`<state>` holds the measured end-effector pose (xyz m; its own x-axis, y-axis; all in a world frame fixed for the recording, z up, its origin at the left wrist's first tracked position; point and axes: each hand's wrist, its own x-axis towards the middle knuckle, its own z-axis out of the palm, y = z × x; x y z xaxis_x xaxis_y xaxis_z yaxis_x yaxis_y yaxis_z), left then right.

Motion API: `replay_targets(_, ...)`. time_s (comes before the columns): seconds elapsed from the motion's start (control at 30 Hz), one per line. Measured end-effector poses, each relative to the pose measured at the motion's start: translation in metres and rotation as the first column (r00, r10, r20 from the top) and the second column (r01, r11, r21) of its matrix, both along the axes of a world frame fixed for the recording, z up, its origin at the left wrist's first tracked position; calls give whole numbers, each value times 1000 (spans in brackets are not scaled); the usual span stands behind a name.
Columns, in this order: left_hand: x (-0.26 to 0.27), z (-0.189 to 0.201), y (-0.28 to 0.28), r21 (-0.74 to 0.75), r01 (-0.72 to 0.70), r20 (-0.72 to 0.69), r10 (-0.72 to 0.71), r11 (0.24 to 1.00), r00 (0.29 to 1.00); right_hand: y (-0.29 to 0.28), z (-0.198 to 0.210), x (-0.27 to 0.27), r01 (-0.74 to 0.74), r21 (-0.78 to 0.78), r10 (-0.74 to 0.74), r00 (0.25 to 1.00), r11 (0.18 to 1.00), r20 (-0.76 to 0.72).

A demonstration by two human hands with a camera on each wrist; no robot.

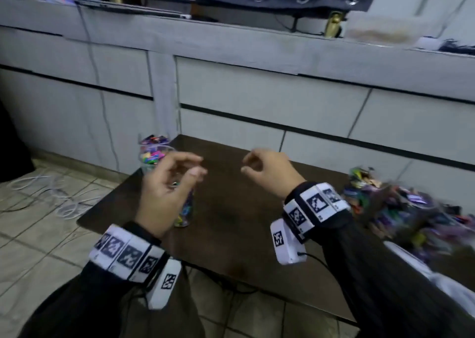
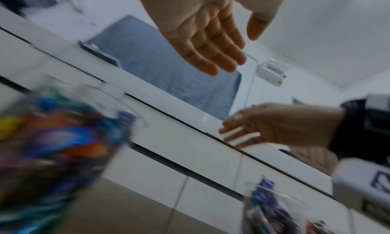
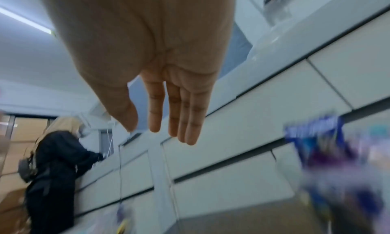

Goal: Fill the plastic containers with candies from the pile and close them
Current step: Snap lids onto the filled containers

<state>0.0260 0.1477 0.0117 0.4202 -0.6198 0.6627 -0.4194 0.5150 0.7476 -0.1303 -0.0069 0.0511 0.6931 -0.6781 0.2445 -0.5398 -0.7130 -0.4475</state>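
Candies [image 1: 401, 209] lie heaped at three o'clock on our dark table [image 1: 231, 235]; two clear plastic containers [image 1: 154, 155] of them stand at nine o'clock. Our left hand [image 1: 167, 191] and right hand [image 1: 270, 170] hover, fingers loosely relaxed, holding nothing.

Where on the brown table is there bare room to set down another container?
Bare tabletop lies between the candy-filled containers at the left edge and the candy pile on the right. The left hand and right hand hover above it, holding nothing. The right side is crowded.
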Motion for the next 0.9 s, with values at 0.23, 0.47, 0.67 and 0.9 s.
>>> replay_targets(0.23,-76,3,-115,476,123,197,-242,871,950,-32,46,-116,247,-72,-236,962,966,135)
replay_targets(0.47,-114,-19,-161,687,233,-34,-290,688,957,-64,-9,-236,541,-43,-527,793,840,-306)
replay_targets(0.67,-119,-35,-163,715,313,-88,-363,625,927,-74,-73,-276,744,42,-594,564,666,-574)
replay_targets(0.9,-119,-36,-168,692,424,-268,-338,584,902,-80,-106,-281,851,61,-625,429,521,-652)
